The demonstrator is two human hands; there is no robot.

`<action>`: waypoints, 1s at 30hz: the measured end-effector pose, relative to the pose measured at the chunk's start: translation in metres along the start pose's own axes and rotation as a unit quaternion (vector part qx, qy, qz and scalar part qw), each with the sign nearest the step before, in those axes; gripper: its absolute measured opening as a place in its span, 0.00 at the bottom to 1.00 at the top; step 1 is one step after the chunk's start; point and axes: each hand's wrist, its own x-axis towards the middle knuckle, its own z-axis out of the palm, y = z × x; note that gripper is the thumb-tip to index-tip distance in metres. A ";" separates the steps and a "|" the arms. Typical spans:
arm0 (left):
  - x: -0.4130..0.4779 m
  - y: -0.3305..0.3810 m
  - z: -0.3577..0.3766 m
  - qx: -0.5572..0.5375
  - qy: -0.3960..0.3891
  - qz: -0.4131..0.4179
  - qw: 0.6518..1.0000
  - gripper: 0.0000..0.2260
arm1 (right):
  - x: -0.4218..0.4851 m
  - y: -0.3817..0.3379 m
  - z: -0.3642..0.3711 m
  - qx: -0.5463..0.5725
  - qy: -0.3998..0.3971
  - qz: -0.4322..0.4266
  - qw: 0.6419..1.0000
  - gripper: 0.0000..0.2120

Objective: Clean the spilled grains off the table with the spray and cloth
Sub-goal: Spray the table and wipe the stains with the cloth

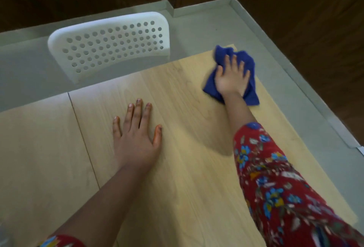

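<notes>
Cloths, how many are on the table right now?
1: the blue cloth, pressed under the right hand near the table's far right corner. Another could lie outside the view.

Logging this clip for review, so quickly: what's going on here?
A person appears to be wiping a light wooden table. The right hand presses a crumpled blue cloth down near the table's far right corner. The left hand rests flat on the tabletop, holding nothing. A white perforated chair stands behind the table. No grains show on the visible wood.
</notes>
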 end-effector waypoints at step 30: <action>-0.010 0.000 -0.006 -0.046 0.004 0.101 0.994 0.26 | -0.165 0.132 0.000 -0.022 -0.008 -0.084 0.996 0.29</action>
